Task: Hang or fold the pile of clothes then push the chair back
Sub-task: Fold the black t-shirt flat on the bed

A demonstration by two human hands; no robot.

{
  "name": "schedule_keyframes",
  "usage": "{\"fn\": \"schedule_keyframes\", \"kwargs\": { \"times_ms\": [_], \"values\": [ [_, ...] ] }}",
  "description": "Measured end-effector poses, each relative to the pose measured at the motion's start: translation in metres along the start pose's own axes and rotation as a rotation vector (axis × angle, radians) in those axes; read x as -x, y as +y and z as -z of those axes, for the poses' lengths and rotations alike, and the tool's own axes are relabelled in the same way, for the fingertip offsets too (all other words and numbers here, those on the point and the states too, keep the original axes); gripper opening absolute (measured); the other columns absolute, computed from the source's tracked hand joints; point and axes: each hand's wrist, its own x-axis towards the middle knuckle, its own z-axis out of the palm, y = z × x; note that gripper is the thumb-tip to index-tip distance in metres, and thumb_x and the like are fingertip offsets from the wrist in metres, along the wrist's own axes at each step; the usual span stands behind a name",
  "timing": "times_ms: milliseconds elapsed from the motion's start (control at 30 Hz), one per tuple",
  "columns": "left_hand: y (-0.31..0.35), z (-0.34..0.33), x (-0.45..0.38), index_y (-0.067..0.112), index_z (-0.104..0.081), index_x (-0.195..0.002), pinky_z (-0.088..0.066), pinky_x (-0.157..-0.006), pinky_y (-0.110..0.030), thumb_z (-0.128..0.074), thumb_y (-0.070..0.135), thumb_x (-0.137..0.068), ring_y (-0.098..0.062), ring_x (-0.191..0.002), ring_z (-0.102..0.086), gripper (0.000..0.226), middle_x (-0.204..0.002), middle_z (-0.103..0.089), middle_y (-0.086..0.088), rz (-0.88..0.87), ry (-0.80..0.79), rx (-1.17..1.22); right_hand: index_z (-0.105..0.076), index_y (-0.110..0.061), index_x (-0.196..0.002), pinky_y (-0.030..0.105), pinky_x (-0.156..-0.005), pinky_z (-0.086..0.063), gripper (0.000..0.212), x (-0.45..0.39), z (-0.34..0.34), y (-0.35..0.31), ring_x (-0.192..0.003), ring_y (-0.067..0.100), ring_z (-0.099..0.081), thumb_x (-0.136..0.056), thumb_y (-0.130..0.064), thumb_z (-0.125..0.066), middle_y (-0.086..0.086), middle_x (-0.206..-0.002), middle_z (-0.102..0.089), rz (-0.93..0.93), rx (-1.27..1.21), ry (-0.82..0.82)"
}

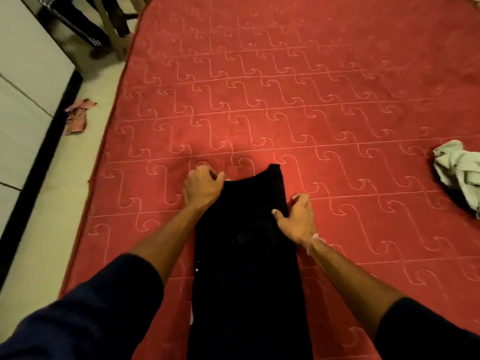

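A black garment (pixel 246 255) lies flat in a long strip on the red quilted mattress (pixel 285 100), running from the frame's bottom up to the middle. My left hand (pixel 202 188) grips its top left corner with curled fingers. My right hand (pixel 298 216) pinches the garment's right edge, thumb on top of the cloth. A crumpled pale green garment (pixel 459 172) lies on the mattress at the right edge, over something dark.
A wooden chair (pixel 114 24) stands on the pale floor at the top left, beyond the mattress corner. A crumpled reddish rag (pixel 78 115) lies on the floor by a black-edged white cabinet (pixel 28 81) on the left.
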Motion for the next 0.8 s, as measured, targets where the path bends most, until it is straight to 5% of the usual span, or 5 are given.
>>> {"fn": "schedule_keyframes", "kwargs": {
  "times_ms": [133,233,333,500,800],
  "values": [
    [-0.041,0.005,0.026,0.016,-0.068,-0.084,-0.059,-0.069,-0.037,-0.069,0.058,-0.082,-0.020,-0.074,-0.067,0.043,-0.076,-0.068,0.001,0.018,-0.133,-0.156,-0.053,-0.010,-0.126,0.047,-0.102,-0.047,0.042,0.035,-0.022,-0.010,-0.126,0.032,-0.046,-0.096,-0.037,-0.060,0.014,-0.133,-0.050,0.408,0.492,0.343],
    [-0.046,-0.002,0.035,0.014,-0.065,-0.094,-0.059,-0.073,-0.039,-0.075,0.058,-0.077,-0.021,-0.079,-0.067,0.048,-0.085,-0.069,0.000,0.074,-0.134,-0.093,-0.052,-0.008,-0.138,0.041,-0.125,-0.021,0.039,0.038,-0.046,-0.014,-0.143,0.024,-0.038,-0.104,-0.026,-0.050,0.009,-0.148,-0.046,0.628,0.482,0.120],
    [-0.039,-0.007,0.036,0.019,-0.067,-0.102,-0.058,-0.081,-0.038,-0.076,0.053,-0.079,-0.022,-0.092,-0.068,0.041,-0.097,-0.071,-0.001,0.136,-0.106,-0.018,-0.036,-0.011,-0.152,0.036,-0.126,-0.005,0.049,0.042,-0.062,-0.012,-0.153,0.020,-0.018,-0.109,-0.032,-0.034,0.006,-0.163,-0.028,0.612,0.470,-0.050],
    [-0.029,-0.010,0.031,0.027,-0.068,-0.079,-0.052,-0.076,-0.029,-0.074,0.039,-0.085,-0.023,-0.090,-0.070,0.014,-0.092,-0.075,-0.002,0.177,-0.056,0.084,-0.021,-0.014,-0.159,0.041,-0.127,0.000,0.067,0.058,-0.057,-0.012,-0.155,0.013,0.004,-0.106,-0.055,-0.026,-0.002,-0.167,-0.010,0.645,0.356,-0.125],
    [-0.025,-0.007,0.022,0.022,-0.060,-0.076,-0.060,-0.073,-0.042,-0.065,0.033,-0.094,-0.024,-0.072,-0.071,0.021,-0.077,-0.072,-0.004,0.063,-0.076,0.188,-0.036,-0.016,-0.154,0.037,-0.126,-0.015,0.051,0.091,-0.057,-0.020,-0.153,0.015,-0.014,-0.109,-0.039,-0.029,0.000,-0.164,-0.026,0.551,0.221,-0.072]
  ]
}}
